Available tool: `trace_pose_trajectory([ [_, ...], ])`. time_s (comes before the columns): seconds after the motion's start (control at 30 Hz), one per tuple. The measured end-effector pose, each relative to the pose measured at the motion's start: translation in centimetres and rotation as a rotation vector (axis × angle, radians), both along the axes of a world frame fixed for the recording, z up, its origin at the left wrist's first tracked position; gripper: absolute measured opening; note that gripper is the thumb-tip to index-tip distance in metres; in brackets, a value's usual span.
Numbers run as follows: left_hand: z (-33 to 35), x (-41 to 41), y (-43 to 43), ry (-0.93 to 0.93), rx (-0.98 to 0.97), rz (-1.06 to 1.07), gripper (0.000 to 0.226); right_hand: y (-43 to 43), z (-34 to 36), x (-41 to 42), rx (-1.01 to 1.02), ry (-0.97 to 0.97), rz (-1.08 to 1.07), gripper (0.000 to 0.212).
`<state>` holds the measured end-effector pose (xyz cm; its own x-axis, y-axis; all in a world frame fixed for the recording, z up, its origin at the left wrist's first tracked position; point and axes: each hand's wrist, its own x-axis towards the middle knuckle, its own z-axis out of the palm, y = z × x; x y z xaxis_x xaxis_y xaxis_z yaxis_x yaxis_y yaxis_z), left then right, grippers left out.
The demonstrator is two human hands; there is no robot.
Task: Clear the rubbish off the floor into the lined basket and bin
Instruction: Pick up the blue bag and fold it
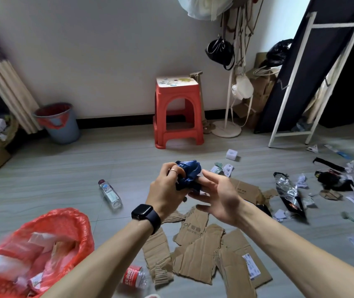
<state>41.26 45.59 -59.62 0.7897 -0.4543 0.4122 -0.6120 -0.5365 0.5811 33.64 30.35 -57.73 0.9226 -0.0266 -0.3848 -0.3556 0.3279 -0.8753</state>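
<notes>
Both hands are raised over the floor with a crumpled dark blue wrapper [188,173] between them. My left hand [167,188], with a ring and a black watch, grips its left side. My right hand [217,196] cups it from the right with fingers spread. A basket lined with a red bag [49,237], holding paper scraps, sits at the lower left. A grey bin with a red liner [58,122] stands by the far wall. Torn cardboard pieces [201,250] lie under my arms. Two plastic bottles lie on the floor, one clear [109,193], one red-labelled [134,277].
A red plastic stool [177,112] stands against the wall. Foil wrappers, paper scraps and black bits [290,192] litter the floor at the right. A white frame with a dark board [313,78] leans at the right, next to a stand with hanging bags [227,123].
</notes>
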Motion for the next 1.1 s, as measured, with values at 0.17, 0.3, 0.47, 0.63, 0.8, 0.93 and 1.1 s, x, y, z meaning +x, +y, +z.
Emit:
trace_pose_trajectory([
  [0.17,0.7,1.8,3.0,-0.202,0.064,0.050,0.029,1.9,0.4,0.0,-0.151,-0.033,0.129,0.043],
  [0.3,1.8,3.8,10.1,-0.223,0.185,0.214,0.028,5.1,0.5,0.9,-0.513,-0.192,0.322,0.043],
  [0.47,0.4,4.2,23.8,-0.069,0.344,0.464,0.023,7.7,-2.4,0.7,-1.002,-0.226,0.581,0.059],
  [0.63,-5.0,3.0,34.5,0.155,0.508,0.693,0.019,15.1,-6.3,5.3,-1.274,-0.336,0.798,0.067],
  [0.8,-11.2,3.8,34.5,0.297,0.582,0.618,0.030,22.6,-10.1,9.9,-1.229,-0.382,0.803,0.070],
  [0.93,-17.3,6.5,34.3,0.464,0.688,0.461,0.056,28.3,-14.5,13.4,-1.185,-0.384,0.782,0.083],
  [1.1,-24.1,9.3,34.7,0.550,1.005,0.424,0.080,30.6,-19.1,16.4,-1.274,-0.317,0.752,0.094],
])
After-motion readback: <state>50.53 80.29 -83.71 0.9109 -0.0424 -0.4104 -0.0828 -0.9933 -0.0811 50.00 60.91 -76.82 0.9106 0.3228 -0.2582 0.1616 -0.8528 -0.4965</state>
